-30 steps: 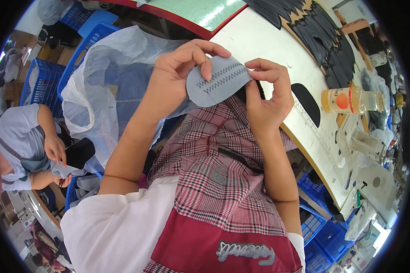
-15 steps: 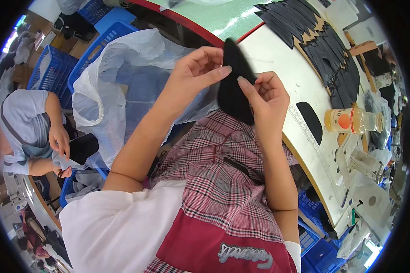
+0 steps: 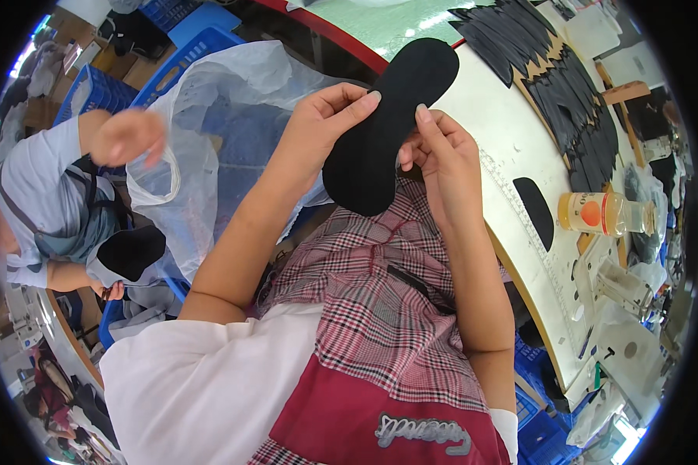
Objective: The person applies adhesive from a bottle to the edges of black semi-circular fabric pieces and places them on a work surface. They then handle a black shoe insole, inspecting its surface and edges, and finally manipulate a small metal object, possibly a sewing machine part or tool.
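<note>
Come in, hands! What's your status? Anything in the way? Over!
Left hand pinching black insole-shaped piece. Right hand at its edge. Black face toward camera. Co-worker's blurred hand off left, apart from it.

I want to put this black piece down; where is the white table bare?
Beyond your right hand, the white tabletop looks mostly bare between the ruler and the rows of black pieces. It is crowded around the bottle.
</note>
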The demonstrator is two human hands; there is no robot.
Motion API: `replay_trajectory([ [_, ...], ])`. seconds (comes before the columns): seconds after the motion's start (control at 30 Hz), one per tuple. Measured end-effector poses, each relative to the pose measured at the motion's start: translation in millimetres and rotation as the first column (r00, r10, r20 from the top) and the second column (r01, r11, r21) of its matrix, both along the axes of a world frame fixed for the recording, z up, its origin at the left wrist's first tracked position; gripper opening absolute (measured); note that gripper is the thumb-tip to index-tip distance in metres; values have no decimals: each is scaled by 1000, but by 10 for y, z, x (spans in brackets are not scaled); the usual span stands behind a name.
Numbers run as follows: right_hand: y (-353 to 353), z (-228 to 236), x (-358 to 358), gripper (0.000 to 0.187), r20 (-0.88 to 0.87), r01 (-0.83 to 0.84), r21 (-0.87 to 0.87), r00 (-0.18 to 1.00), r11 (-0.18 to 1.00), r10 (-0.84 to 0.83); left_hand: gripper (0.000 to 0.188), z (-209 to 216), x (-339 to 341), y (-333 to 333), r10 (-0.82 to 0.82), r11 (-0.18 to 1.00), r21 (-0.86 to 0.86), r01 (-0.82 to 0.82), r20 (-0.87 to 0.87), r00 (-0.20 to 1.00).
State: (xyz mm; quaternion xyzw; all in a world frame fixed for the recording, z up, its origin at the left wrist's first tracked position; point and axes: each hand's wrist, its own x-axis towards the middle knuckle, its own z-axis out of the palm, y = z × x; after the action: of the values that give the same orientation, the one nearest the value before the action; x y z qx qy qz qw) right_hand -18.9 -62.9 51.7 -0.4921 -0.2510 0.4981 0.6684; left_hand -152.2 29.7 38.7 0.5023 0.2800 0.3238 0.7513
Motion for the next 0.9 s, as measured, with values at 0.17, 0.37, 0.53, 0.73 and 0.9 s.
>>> replay_trajectory([
  [0.17,46,-11,-13,22,49,-16,-18,999,1000,17,17,-48,-47,58,-69,992,-105,73,39,997],
  [0.37,94,-72,-27,21,108,4,-14,994,1000,-2,18,-47,-113,59,-99,983,-150,104,40,994],
  [0.53,169,-59,-38,18,272,97,-62,959,993,-77,18,-154,-85,79,-84,971,-222,93,49,995],
  [0.73,201,-9,-16,13,211,51,-83,977,995,-32,15,-150,-148,54,-34,984,-170,48,88,996],
  [0.9,341,49,-79,12,172,-32,-31,984,999,37,8,-221,-244,177,-124,972,-148,182,330,936],
])
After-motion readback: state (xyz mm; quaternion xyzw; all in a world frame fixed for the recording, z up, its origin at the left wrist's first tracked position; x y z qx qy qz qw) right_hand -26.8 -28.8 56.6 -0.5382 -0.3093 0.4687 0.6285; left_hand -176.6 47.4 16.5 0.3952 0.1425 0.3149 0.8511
